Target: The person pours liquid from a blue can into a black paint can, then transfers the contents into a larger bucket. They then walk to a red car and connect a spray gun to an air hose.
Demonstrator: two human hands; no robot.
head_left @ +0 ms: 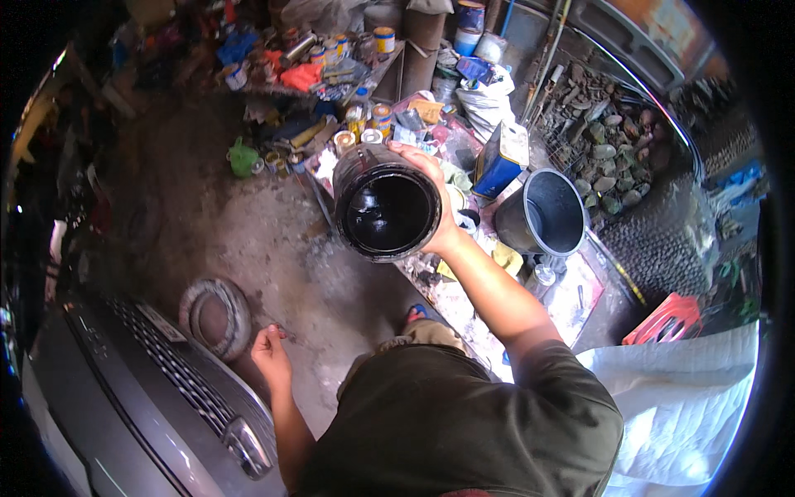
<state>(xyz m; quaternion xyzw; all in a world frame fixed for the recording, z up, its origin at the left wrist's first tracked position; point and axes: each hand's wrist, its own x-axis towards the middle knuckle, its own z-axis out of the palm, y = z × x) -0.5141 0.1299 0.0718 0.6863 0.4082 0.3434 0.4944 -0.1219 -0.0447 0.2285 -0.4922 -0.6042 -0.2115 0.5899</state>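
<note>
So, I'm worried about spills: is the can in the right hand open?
Open: the can shows its dark inside through an uncovered rim.

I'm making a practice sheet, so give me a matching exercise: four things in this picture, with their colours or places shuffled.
1. can
2. bucket
3. car
4. tin

A. grey, at lower left
B. blue-sided, box-shaped
C. held in the right hand, mouth toward the camera
D. dark, round-mouthed, just right of the tin

Pairs: 1-C, 2-D, 3-A, 4-B
</note>
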